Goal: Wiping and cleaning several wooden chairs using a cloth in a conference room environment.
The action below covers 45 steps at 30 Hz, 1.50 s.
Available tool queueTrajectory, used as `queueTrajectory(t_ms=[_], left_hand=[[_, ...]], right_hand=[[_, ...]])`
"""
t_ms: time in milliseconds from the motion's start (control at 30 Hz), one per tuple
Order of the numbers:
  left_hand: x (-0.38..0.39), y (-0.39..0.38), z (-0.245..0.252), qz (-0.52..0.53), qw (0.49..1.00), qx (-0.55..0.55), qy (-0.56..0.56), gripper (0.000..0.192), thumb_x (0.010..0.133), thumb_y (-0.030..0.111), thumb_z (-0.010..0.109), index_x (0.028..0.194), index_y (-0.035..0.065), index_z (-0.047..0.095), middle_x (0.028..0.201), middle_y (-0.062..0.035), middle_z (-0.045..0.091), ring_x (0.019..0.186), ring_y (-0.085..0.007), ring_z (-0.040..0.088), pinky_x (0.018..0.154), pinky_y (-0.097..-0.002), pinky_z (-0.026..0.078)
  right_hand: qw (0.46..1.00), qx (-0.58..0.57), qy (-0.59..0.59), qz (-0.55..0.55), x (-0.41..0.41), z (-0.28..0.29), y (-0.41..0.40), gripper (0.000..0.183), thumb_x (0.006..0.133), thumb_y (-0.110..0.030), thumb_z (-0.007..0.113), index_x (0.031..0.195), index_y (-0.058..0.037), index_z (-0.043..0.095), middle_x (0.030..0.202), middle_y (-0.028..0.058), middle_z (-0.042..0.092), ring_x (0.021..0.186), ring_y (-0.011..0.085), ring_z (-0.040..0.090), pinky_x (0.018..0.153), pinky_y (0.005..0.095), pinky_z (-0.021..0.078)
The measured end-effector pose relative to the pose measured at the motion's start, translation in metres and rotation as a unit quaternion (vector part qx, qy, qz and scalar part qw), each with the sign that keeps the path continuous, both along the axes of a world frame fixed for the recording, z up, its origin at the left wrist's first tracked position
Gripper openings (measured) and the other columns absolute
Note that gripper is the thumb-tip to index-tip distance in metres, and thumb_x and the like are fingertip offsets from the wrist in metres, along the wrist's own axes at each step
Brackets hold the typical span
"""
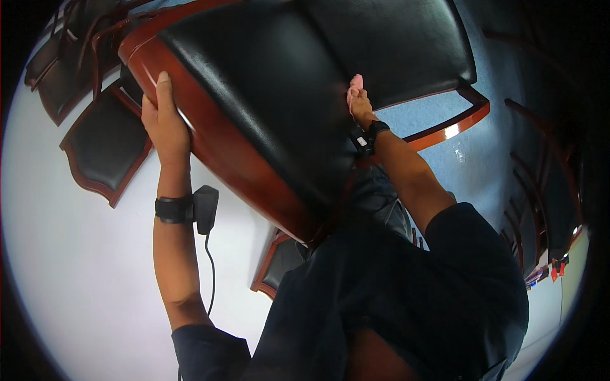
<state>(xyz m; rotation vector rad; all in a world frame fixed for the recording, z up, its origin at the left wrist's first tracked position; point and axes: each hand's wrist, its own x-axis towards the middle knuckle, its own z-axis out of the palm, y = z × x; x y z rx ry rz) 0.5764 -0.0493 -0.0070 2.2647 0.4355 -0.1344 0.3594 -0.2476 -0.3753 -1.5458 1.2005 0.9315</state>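
Observation:
Before me stands a chair with a black padded backrest (257, 90) framed by a glossy reddish-brown wooden top rail (228, 157). My left hand (167, 121) grips that rail near its far end, thumb on top. In my right hand (360, 105) is a bunched pink cloth (355, 85), close to where the backrest meets the black seat (395, 43). Whether the cloth touches the padding is hard to tell. Beyond my right wrist a curved wooden armrest (438, 135) juts out at the seat's side.
More dark-padded wooden chairs crowd the left, one with its backrest (107, 143) near my left hand. Another chair's corner (281, 262) shows below the rail. Several chairs (543, 181) line the dim right side. A black device (206, 209) on my left wrist trails a cable.

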Motion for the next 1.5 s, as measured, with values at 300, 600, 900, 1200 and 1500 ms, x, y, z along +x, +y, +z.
queueTrajectory(t_ms=[300,600,900,1200,1500], left_hand=[[0.004,-0.002,-0.006,-0.024,0.997,-0.067,-0.004,0.038,0.096,0.035,0.057,0.106,-0.0016,0.061,0.095,-0.0106,0.067,0.085,-0.0165,0.062,0.08,-0.0304,0.047],[0.005,0.015,-0.024,-0.037,0.992,-0.072,-0.1,0.048,0.09,0.04,0.059,0.099,-0.007,0.058,0.096,-0.0242,0.066,0.09,-0.0365,0.065,0.084,-0.0432,0.048],[0.009,0.002,0.001,-0.041,0.998,-0.037,-0.035,0.054,0.091,0.045,0.052,0.108,-0.0065,0.05,0.103,-0.0279,0.066,0.099,-0.0426,0.064,0.086,-0.049,0.05],[0.009,0.008,-0.015,-0.035,0.996,-0.072,-0.032,0.059,0.091,0.047,0.052,0.112,-0.0086,0.048,0.106,-0.0303,0.064,0.099,-0.0451,0.063,0.088,-0.05,0.048],[0.01,0.008,-0.019,-0.078,0.986,-0.107,-0.097,0.054,0.096,0.046,0.045,0.102,-0.0078,0.045,0.095,-0.034,0.063,0.089,-0.0494,0.062,0.079,-0.0536,0.048]], right_hand=[[0.739,-0.02,-0.119,0.663,-0.009,0.01,-0.018,0.031,0.076,-0.021,0.07,0.049,-0.0048,0.063,0.056,0.0163,0.064,0.058,0.0267,0.066,0.048,0.0419,0.0489],[0.995,0.023,-0.085,-0.052,-0.022,0.167,0.009,0.051,0.097,-0.033,0.032,0.076,0.0054,0.06,0.068,0.0205,0.063,0.06,0.0343,0.064,0.055,0.0433,0.0481],[0.974,0.011,-0.195,-0.114,-0.06,0.288,0.017,0.045,0.095,-0.033,0.049,0.103,0.0091,0.061,0.09,0.0191,0.065,0.078,0.0252,0.064,0.065,0.0384,0.0503],[0.902,-0.267,-0.303,0.151,-0.075,0.366,0.088,0.039,0.094,-0.03,0.046,0.107,0.002,0.063,0.099,0.0325,0.062,0.093,0.0483,0.062,0.082,0.0503,0.0489],[0.823,-0.118,-0.506,0.231,0.047,0.352,0.075,0.031,0.098,-0.018,0.047,0.122,-0.0022,0.058,0.125,0.0266,0.054,0.118,0.0371,0.052,0.099,0.0392,0.0414]])
